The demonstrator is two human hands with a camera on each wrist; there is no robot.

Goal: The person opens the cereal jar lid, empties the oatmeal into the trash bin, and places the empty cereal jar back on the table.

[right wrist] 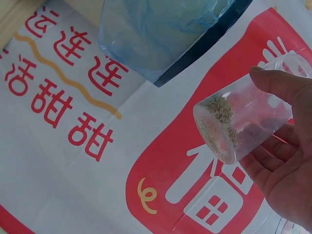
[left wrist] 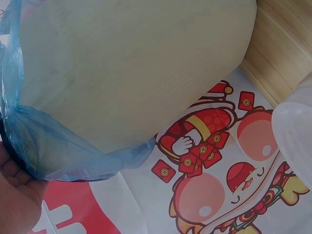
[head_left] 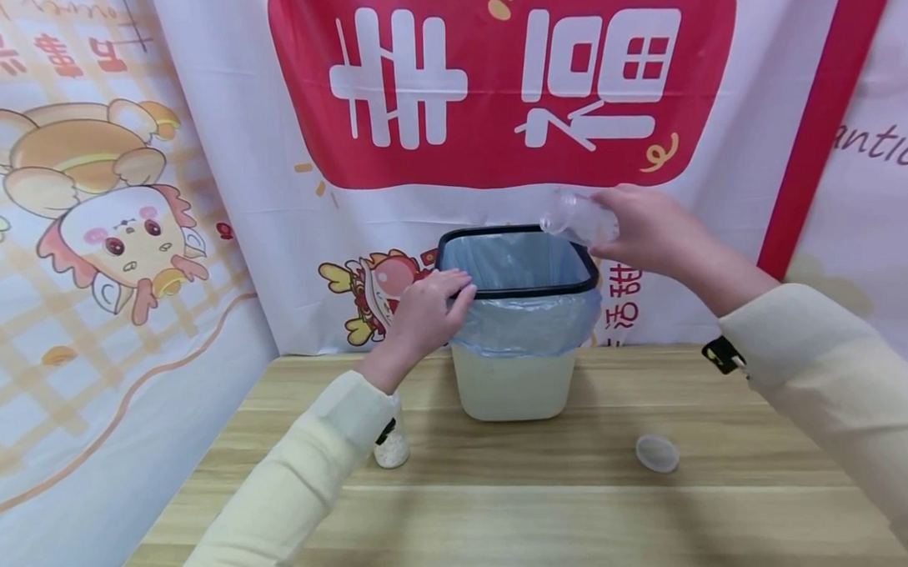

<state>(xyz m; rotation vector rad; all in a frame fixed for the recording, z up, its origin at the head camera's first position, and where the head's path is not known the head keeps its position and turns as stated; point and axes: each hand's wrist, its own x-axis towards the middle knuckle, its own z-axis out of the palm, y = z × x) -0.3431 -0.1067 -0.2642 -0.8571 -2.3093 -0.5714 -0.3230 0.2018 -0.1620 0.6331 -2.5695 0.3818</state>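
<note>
Already the lid [head_left: 658, 453] is off, front-right of the lined bin [head_left: 514, 390]; at the bin's right edge, the right hand [head_left: 643, 231] wraps fingers round a tipped jar [head_left: 583, 221], some grains [right wrist: 219, 109] left inside; the left hand's [head_left: 428, 309] fingers curl over the rim.

Cream tapered plastic bin [head_left: 513, 386] stands on pale wood-grain tabletop [head_left: 523, 531], before red-and-white printed backdrop [head_left: 495, 161]; round translucent lid [head_left: 658, 453] lies front-right.
</note>
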